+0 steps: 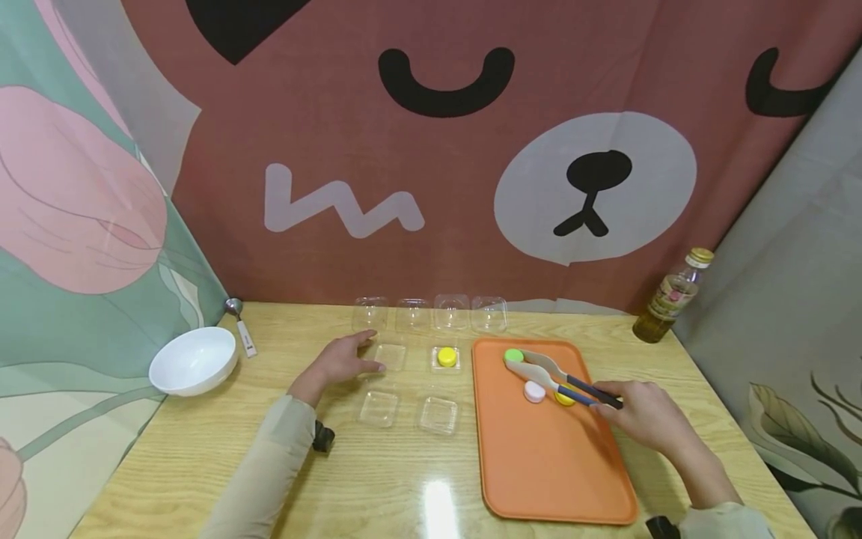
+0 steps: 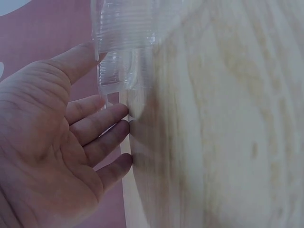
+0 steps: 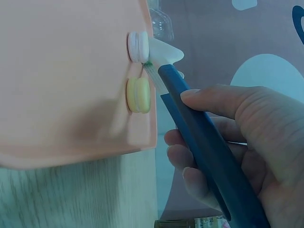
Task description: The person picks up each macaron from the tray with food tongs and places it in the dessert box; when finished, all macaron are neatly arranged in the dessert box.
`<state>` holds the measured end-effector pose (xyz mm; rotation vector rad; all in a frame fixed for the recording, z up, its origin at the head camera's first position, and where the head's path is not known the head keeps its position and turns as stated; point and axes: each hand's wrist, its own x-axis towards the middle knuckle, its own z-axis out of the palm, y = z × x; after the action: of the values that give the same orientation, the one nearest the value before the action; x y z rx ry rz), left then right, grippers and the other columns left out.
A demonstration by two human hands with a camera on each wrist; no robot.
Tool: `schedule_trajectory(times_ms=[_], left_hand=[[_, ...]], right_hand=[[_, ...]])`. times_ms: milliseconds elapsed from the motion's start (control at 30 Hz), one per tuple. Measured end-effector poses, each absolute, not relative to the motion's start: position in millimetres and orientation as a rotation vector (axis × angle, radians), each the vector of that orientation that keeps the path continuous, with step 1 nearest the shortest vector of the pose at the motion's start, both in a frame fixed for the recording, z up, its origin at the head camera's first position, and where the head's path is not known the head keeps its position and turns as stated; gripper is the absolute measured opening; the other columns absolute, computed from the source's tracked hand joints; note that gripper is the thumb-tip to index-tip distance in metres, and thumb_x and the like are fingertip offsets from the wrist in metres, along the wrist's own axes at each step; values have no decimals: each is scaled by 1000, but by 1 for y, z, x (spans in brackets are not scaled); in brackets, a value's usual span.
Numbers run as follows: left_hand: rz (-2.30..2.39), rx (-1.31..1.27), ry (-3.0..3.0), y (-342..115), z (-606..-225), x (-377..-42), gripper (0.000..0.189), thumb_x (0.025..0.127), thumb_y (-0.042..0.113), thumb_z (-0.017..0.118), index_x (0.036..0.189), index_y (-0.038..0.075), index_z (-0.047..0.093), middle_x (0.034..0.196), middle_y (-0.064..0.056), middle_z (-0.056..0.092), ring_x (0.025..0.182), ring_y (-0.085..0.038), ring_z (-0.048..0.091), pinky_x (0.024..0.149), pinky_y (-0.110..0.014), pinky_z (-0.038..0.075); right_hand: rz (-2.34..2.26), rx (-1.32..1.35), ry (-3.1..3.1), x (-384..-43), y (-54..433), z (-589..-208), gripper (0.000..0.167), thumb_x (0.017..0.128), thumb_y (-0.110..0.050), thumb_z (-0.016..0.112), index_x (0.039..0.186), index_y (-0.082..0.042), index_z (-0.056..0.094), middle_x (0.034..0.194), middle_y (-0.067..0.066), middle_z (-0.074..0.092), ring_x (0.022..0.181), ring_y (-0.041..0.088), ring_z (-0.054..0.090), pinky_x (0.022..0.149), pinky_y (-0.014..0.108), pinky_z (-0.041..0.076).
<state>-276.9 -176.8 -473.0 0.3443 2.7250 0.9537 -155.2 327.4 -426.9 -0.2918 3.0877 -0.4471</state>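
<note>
My right hand (image 1: 643, 413) grips the dark blue handles of a pair of tongs (image 3: 204, 142) with pale tips. Those tips lie on either side of a green macaron (image 1: 514, 355) near the far edge of an orange tray (image 1: 552, 464). A pink macaron (image 1: 534, 391) and a yellow macaron (image 3: 138, 95) sit nearby on the tray. On the left, my left hand (image 1: 340, 359) is spread with its fingers loosely extended beside a clear plastic box (image 1: 390, 357). In the left wrist view, the thumb overlaps the rim of clear plastic (image 2: 126, 28), and the other fingertips are at the tabletop.
Another yellow macaron (image 1: 447, 356) sits in a clear box right of my left hand. Two clear boxes (image 1: 379, 408) stand nearer, with several clear lids (image 1: 451, 311) along the back. A white bowl (image 1: 194, 361) and measuring spoon (image 1: 241, 327) lie left; a bottle (image 1: 667, 303) stands back right.
</note>
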Motion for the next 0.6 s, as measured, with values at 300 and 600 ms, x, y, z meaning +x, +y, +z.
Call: schedule_trajectory(times_ms=[300,600], left_hand=[[913,343,2768,-174,-471,-277,83,87,40,79,155,12,41,147,-15,58,142,-39,47,118,-56,37],[909,334,2778,-173,-473,-276,83,87,41,79,155,12,41,146,-14,59,141,-39,48,117,-56,38]], right_hand=[[-457,-276,3065,-154,328,-432,45,91,-32,75,127,-6,71,89,4,74,63,14,48,54,28,35],[-446,-293,3102,-152,330,-435,43,90,-34,76,124,-8,73,91,6,75,65,15,48,55,29,34]])
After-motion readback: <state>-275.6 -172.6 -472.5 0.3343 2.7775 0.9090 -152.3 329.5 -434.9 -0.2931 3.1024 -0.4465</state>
